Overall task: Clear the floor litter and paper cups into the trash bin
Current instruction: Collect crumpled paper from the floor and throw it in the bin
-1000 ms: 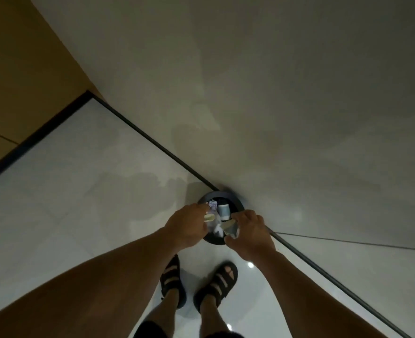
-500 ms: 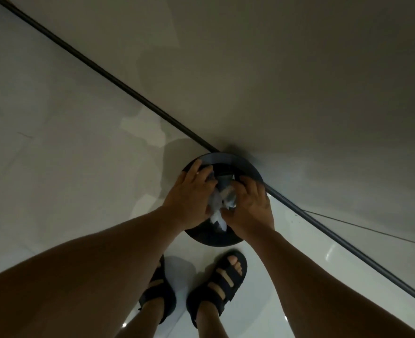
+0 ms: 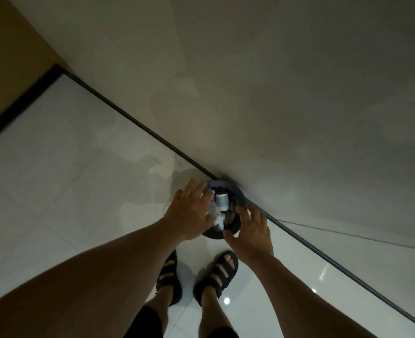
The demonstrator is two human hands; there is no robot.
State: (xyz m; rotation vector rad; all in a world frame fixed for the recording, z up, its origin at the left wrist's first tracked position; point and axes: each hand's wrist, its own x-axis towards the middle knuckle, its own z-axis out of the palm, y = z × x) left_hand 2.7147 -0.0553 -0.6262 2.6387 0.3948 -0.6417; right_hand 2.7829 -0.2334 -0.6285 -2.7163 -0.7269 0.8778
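**Hands apart over the bin, litter right beneath them**

Head view. The round dark trash bin [image 3: 233, 187] stands on the pale tiled floor [image 3: 79, 191], hard against the foot of the wall [image 3: 299, 118], straight ahead of the person's sandals [image 3: 220, 274]. Both hands hang above its mouth, one to each side, with a gap between them. The left hand [image 3: 189, 213] covers the bin's left rim with its fingers stretched out straight. The right hand [image 3: 250, 230] sits over the near right rim with its fingers spread and gripping nothing.

A white wad of crumpled paper [image 3: 214, 214] shows in the gap, close against the inner edge of the left hand and over the opening. Whether the hand touches it cannot be told, but no finger curls round it. Deeper inside, a paper cup [image 3: 221, 200] lies among darker scraps too dim to name.

The relation that matters is vertical: the paper is over the bin's mouth and inside the rim line, nearer the left hand than the right. It should end up in the bin without help; if it catches on the rim, the left hand is best placed to nudge it in. No litter shows on the visible floor.
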